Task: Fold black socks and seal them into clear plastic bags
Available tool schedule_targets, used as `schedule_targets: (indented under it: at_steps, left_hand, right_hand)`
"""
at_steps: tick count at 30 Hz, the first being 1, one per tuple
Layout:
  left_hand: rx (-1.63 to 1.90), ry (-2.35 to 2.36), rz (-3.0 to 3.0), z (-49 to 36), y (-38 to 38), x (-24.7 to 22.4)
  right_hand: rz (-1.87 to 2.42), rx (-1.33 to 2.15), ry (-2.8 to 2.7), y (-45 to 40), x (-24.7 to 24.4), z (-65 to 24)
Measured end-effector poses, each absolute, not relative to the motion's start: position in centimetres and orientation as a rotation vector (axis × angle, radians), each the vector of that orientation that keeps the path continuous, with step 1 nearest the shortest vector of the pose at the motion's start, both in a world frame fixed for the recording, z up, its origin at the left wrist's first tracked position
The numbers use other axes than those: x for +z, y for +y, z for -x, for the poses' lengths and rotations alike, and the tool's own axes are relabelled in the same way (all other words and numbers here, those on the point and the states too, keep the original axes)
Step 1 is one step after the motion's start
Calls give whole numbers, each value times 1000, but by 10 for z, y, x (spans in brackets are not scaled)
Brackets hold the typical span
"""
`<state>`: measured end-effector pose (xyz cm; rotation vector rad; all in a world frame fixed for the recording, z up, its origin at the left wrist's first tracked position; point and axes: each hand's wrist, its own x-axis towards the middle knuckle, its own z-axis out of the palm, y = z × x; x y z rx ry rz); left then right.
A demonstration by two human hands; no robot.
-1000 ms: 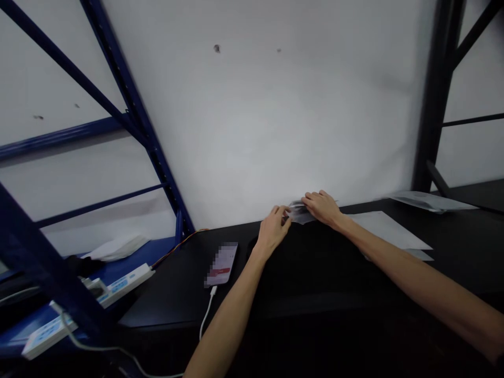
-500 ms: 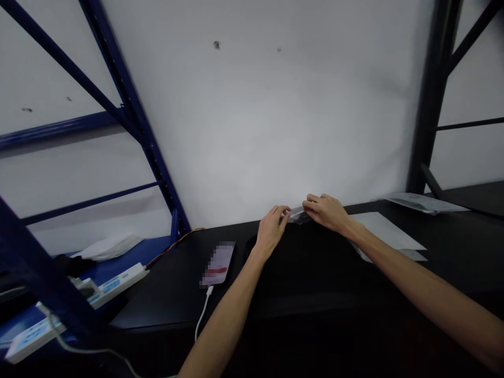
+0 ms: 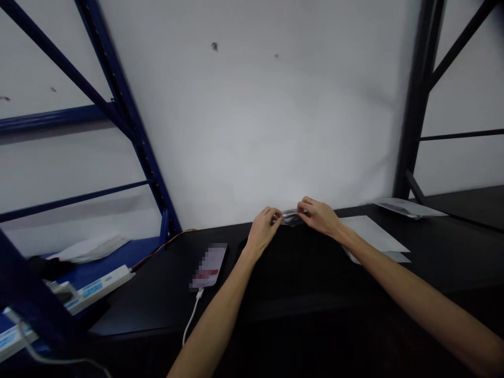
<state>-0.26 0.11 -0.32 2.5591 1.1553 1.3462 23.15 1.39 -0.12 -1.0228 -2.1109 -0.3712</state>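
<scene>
Near the back edge of the black table (image 3: 157, 299), a clear, crinkled plastic piece (image 3: 290, 216) is stretched between my two hands. My left hand (image 3: 263, 228) pinches its left end between thumb and fingers. The right end is pinched by my right hand (image 3: 318, 214), whose fingers are bent together. What the plastic contains, if anything, is too small to tell. White sheets (image 3: 374, 234) lie on the table beside my right forearm, partly behind it.
A phone (image 3: 210, 266) with a white cable lies left of my left forearm. Blue shelf posts (image 3: 118, 89) and a white power strip (image 3: 102, 283) stand at the left. More clear plastic sheets (image 3: 409, 207) lie at the back right, by a dark post (image 3: 413, 105).
The view has shifted slightly, so the table items sit further left. Both hands still hold the plastic, which now shows a little more openly between them.
</scene>
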Motion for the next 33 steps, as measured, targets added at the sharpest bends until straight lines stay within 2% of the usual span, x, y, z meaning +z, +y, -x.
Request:
schedule_targets:
  at_steps: [10,18,33]
  left_hand:
    - [1139,1255,-2799,0,0,-10]
    - [1117,1263,-2810,2,3,-8]
    - [1255,1416,-2741,11,14,-2]
  right_hand:
    - [807,-262,-2208,8,-13,-212]
    - [903,-391,-2277,12,-11,-216]
    - [1130,-386,-2259,26,4,-252]
